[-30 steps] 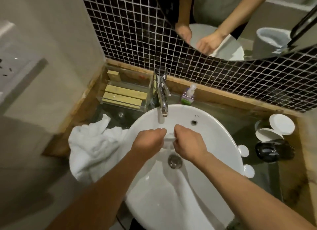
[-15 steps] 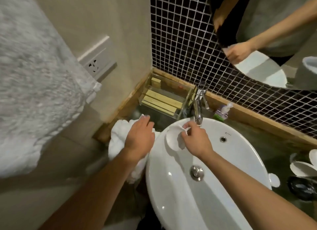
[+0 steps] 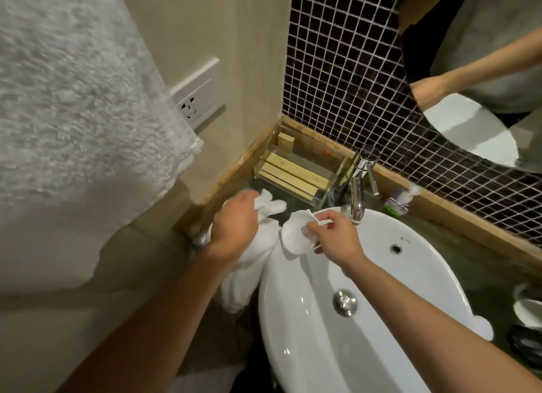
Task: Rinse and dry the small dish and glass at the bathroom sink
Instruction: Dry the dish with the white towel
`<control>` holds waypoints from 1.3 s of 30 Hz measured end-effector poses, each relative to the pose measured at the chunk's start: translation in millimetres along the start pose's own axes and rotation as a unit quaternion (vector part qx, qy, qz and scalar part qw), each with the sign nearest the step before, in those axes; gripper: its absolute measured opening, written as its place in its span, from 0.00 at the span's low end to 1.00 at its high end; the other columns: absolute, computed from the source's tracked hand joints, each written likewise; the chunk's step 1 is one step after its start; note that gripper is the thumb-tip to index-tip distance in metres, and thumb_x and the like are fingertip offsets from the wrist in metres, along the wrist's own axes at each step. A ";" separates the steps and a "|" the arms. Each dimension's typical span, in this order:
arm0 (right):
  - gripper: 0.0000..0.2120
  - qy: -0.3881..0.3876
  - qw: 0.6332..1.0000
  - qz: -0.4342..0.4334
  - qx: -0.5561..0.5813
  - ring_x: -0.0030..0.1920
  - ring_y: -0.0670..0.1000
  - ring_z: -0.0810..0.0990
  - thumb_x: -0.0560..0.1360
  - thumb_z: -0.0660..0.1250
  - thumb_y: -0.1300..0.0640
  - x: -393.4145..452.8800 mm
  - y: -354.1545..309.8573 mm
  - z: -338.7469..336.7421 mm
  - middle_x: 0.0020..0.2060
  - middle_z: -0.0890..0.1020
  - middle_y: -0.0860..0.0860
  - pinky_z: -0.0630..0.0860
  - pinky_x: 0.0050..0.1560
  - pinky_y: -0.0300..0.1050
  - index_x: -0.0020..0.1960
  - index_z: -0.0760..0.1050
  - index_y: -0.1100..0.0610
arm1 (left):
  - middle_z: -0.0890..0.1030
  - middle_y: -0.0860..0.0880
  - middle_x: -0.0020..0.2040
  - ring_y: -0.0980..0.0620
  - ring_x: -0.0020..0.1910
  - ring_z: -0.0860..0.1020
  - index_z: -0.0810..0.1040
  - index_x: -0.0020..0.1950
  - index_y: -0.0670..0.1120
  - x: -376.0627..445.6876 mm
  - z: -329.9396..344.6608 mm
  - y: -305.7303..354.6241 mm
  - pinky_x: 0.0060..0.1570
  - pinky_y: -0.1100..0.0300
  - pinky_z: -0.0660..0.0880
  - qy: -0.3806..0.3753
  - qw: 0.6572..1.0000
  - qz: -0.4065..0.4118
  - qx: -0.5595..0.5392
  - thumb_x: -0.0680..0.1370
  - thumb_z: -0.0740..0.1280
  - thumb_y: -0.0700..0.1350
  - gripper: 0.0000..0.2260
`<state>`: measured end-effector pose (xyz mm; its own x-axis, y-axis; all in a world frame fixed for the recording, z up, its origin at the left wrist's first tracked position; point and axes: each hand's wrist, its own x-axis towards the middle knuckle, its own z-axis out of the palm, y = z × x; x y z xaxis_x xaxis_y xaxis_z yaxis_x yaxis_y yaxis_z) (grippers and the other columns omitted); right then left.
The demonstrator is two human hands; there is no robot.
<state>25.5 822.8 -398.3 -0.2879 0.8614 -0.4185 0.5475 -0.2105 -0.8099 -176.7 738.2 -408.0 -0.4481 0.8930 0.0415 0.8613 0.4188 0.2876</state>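
Observation:
My right hand (image 3: 333, 237) pinches a small white round dish (image 3: 294, 233) by its rim, tilted on edge over the left rim of the white sink (image 3: 416, 278). My left hand (image 3: 234, 224) is closed on a bunched white towel (image 3: 249, 263) that lies on the counter left of the basin and hangs down its side. The chrome tap (image 3: 358, 196) stands just right of the dish; I cannot see water running. No glass is clearly visible.
A clear tray with wooden slats (image 3: 296, 174) sits in the back corner. A small bottle (image 3: 397, 203) stands behind the tap. White lids and dark items (image 3: 528, 307) lie at the right edge. A hanging towel (image 3: 73, 113) fills the upper left, beside a wall socket (image 3: 199, 94).
My hands left the spot under the tap. The right hand carried the dish to the basin's left rim; the left hand reached the towel and closed on it. My head turned left.

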 end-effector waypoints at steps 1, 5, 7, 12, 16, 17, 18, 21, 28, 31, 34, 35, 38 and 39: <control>0.11 -0.002 1.000 0.004 0.009 0.38 0.54 0.84 0.75 0.74 0.55 0.6 -1.2 -1.1 0.44 0.84 0.56 0.79 0.29 0.40 0.55 0.78 0.56 | 0.78 0.49 0.58 0.49 0.55 0.78 0.72 0.65 0.51 1.2 -9.5 9.4 0.53 0.57 0.73 0.010 0.999 0.005 -0.047 0.79 0.64 0.47 0.14; 0.05 -0.011 0.999 0.000 0.043 0.33 0.52 0.82 0.75 0.73 0.57 6.6 -12.2 -7.0 0.41 0.84 0.57 0.79 0.29 0.40 0.50 0.79 0.55 | 0.79 0.49 0.56 0.48 0.50 0.78 0.73 0.62 0.50 -6.9 -26.6 51.6 0.50 0.53 0.74 -0.009 0.986 0.050 -0.161 0.79 0.62 0.50 0.12; 0.04 -0.007 0.998 -0.001 0.055 0.31 0.52 0.81 0.75 0.72 0.59 9.1 -15.9 -9.6 0.40 0.84 0.58 0.80 0.30 0.43 0.48 0.79 0.57 | 0.81 0.47 0.56 0.47 0.52 0.78 0.75 0.62 0.48 -14.1 -18.3 67.5 0.53 0.52 0.74 -0.013 0.984 0.082 -0.156 0.80 0.59 0.53 0.15; 0.07 -0.016 0.997 0.027 0.066 0.42 0.57 0.84 0.76 0.68 0.62 6.7 -10.3 -14.7 0.45 0.85 0.57 0.84 0.43 0.53 0.52 0.81 0.55 | 0.84 0.45 0.47 0.45 0.46 0.81 0.82 0.52 0.45 -29.8 4.4 76.6 0.46 0.53 0.78 0.043 0.985 0.127 -0.107 0.77 0.67 0.50 0.10; 0.09 -0.021 0.996 0.040 0.080 0.44 0.58 0.84 0.74 0.68 0.66 2.5 -1.3 -19.1 0.45 0.84 0.57 0.84 0.45 0.55 0.49 0.82 0.54 | 0.81 0.45 0.48 0.45 0.48 0.77 0.80 0.52 0.46 -25.5 18.7 80.5 0.49 0.51 0.74 0.016 0.983 0.182 -0.020 0.78 0.66 0.47 0.08; 0.09 -0.021 0.996 0.043 0.080 0.44 0.59 0.84 0.73 0.69 0.66 2.0 0.6 -21.4 0.44 0.84 0.56 0.84 0.45 0.57 0.48 0.81 0.54 | 0.80 0.46 0.50 0.46 0.50 0.75 0.78 0.55 0.48 -22.0 19.3 81.8 0.51 0.51 0.72 -0.012 0.982 0.187 0.019 0.78 0.63 0.49 0.09; 0.09 -0.021 0.996 0.044 0.080 0.44 0.59 0.84 0.73 0.70 0.66 1.9 2.1 -23.6 0.43 0.83 0.55 0.84 0.45 0.58 0.47 0.81 0.54 | 0.79 0.46 0.51 0.46 0.51 0.74 0.76 0.57 0.49 -19.1 19.7 81.5 0.52 0.51 0.70 -0.021 0.978 0.196 0.061 0.78 0.63 0.50 0.10; 0.07 -0.024 0.996 0.044 0.078 0.43 0.58 0.84 0.73 0.72 0.64 2.0 4.7 -27.6 0.43 0.84 0.54 0.84 0.44 0.58 0.48 0.81 0.54 | 0.79 0.46 0.53 0.47 0.51 0.74 0.74 0.59 0.48 -13.7 19.1 79.7 0.54 0.53 0.69 -0.019 0.975 0.183 0.123 0.76 0.66 0.50 0.14; 0.07 -0.024 0.991 0.074 0.112 0.44 0.59 0.86 0.76 0.71 0.60 2.0 6.7 -29.1 0.48 0.85 0.57 0.85 0.41 0.54 0.54 0.82 0.55 | 0.83 0.45 0.51 0.47 0.49 0.78 0.79 0.58 0.47 -22.4 18.3 92.8 0.55 0.52 0.70 0.000 0.994 0.091 -0.052 0.79 0.62 0.55 0.15; 0.07 -0.028 0.985 0.087 0.144 0.42 0.58 0.87 0.77 0.71 0.61 0.3 7.2 -30.4 0.48 0.85 0.57 0.84 0.36 0.50 0.54 0.81 0.55 | 0.83 0.43 0.49 0.44 0.48 0.78 0.81 0.56 0.44 -28.2 20.9 95.9 0.55 0.50 0.72 0.035 0.991 0.095 -0.082 0.79 0.62 0.52 0.15; 0.11 -0.060 0.974 0.098 0.195 0.38 0.56 0.88 0.76 0.71 0.65 -2.7 8.0 -32.2 0.47 0.86 0.60 0.83 0.36 0.48 0.57 0.80 0.57 | 0.83 0.43 0.49 0.44 0.48 0.78 0.82 0.55 0.44 -27.2 19.1 96.9 0.53 0.49 0.72 0.034 0.991 0.106 -0.079 0.80 0.62 0.49 0.13; 0.13 -0.068 0.971 0.099 0.209 0.38 0.56 0.87 0.75 0.71 0.67 -3.5 8.0 -32.9 0.47 0.86 0.60 0.84 0.37 0.47 0.58 0.79 0.57 | 0.83 0.43 0.49 0.44 0.49 0.78 0.82 0.55 0.45 -27.0 18.6 97.0 0.53 0.50 0.72 0.024 0.990 0.115 -0.077 0.80 0.62 0.48 0.12; 0.17 -0.072 0.966 0.100 0.227 0.38 0.55 0.87 0.75 0.70 0.69 -5.1 8.3 -34.2 0.50 0.85 0.62 0.84 0.39 0.48 0.60 0.76 0.55 | 0.81 0.41 0.54 0.43 0.49 0.79 0.83 0.57 0.45 -32.1 17.5 96.2 0.51 0.51 0.75 0.010 0.986 0.146 -0.085 0.77 0.68 0.43 0.10; 0.17 -0.071 0.966 0.100 0.228 0.40 0.56 0.88 0.75 0.70 0.69 -5.6 9.2 -34.7 0.51 0.85 0.62 0.84 0.39 0.48 0.61 0.75 0.56 | 0.81 0.40 0.54 0.42 0.46 0.80 0.83 0.55 0.44 -34.3 17.3 95.2 0.48 0.52 0.78 0.014 0.983 0.160 -0.088 0.75 0.71 0.42 0.10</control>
<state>59.4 832.1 -389.1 -0.3347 0.7173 -0.6111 0.2093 -0.5758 -0.7904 -75.2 750.3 -398.6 -0.1694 0.9684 0.1831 0.9053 0.0795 0.4172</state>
